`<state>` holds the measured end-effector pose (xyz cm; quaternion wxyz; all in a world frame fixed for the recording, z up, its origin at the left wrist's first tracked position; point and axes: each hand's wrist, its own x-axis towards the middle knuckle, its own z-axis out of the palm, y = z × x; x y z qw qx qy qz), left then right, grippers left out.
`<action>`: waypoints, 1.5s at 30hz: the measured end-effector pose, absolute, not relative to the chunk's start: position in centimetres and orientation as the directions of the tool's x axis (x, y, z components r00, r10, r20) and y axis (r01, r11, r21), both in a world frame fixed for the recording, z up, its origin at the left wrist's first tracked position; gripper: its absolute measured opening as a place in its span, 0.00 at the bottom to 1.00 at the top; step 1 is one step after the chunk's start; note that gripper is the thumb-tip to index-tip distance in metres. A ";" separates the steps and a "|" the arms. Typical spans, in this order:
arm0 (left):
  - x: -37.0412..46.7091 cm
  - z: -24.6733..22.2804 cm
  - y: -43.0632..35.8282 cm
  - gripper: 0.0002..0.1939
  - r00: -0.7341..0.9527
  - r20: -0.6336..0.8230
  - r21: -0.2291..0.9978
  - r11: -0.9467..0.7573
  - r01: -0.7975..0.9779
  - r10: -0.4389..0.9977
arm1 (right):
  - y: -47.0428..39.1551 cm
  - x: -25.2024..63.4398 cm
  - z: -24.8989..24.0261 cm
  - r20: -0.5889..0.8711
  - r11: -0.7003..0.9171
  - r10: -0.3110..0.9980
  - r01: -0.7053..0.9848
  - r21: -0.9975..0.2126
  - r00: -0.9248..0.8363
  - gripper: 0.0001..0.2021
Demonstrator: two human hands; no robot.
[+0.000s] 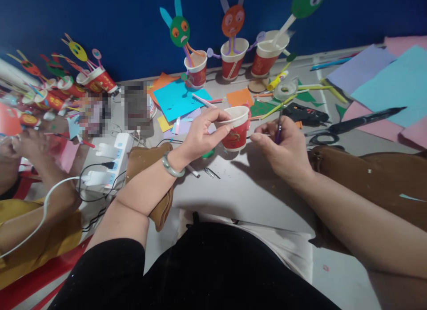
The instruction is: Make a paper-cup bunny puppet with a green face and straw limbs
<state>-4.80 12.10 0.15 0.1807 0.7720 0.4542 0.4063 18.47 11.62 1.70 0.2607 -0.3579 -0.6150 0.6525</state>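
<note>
A red paper cup (234,138) with a white rim stands roughly upright at the middle of the table. My left hand (208,134) pinches its rim from the left, with the thumb outside and fingers at the opening. Just right of the cup is my right hand (287,147), its fingers closed around a slim dark purple tool (278,131); a thin pale part points towards the cup. Whether that tool is a pair of scissors I cannot tell. A black glue gun (305,114) lies behind my right hand. Green paper scraps (263,108) lie behind the cup.
Finished cup puppets, one with a green face (180,30), line the blue wall. Coloured paper sheets (390,87) and a tape roll (287,87) lie around. At left are a power strip (119,161) with cables and another person's hands (28,147). Brown bags (376,181) flank my arms.
</note>
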 end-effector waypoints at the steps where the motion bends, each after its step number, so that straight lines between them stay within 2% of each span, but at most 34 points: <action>1: -4.7 0.3 11.9 0.04 0.276 0.496 0.633 -0.561 0.534 0.823 | 11.8 18.4 1.7 -0.134 -0.086 0.791 0.108 -0.990 -0.597 0.22; 4: -4.4 1.0 11.5 0.02 0.354 0.580 0.573 -0.677 0.462 0.733 | 12.1 18.4 1.4 -0.101 -0.030 0.824 0.136 -0.990 -0.558 0.24; 8: -4.3 1.4 11.2 0.03 0.438 0.510 0.506 -0.670 0.543 0.740 | 11.6 18.5 0.3 0.003 0.047 0.933 0.112 -0.993 -0.359 0.31; 10: -4.3 0.8 11.4 0.15 0.416 0.485 0.519 -0.637 0.571 0.769 | 11.4 18.5 -0.1 0.014 0.035 0.962 0.074 -0.997 -0.272 0.36; 12: -4.3 -0.5 11.9 0.36 0.378 0.477 0.589 -0.608 0.533 0.793 | 11.4 18.5 -0.3 0.003 0.012 0.967 0.033 -0.999 -0.254 0.40; 14: -4.3 -1.9 12.5 0.54 0.381 0.483 0.672 -0.612 0.416 0.789 | 11.5 18.4 -0.5 0.004 0.002 0.965 -0.005 -1.000 -0.264 0.42; 17: -4.3 -3.4 13.2 0.63 0.406 0.440 0.755 -0.575 0.316 0.801 | 11.7 18.4 -0.6 0.001 -0.007 0.953 -0.025 -1.000 -0.303 0.42; 35: -4.1 -2.7 13.0 0.56 0.329 0.396 0.837 -0.485 0.255 0.857 | 12.1 18.7 -1.0 0.032 0.039 0.958 0.019 -0.999 -0.285 0.43; 41: -3.5 -2.1 12.8 0.52 0.316 0.310 0.911 -0.375 0.170 0.897 | 12.2 18.9 -2.0 0.060 0.076 0.960 0.048 -0.996 -0.275 0.38; 45: -3.4 -1.6 12.4 0.48 0.286 0.234 0.949 -0.282 0.138 0.929 | 12.4 19.0 -2.3 0.080 0.094 0.956 0.037 -0.995 -0.283 0.39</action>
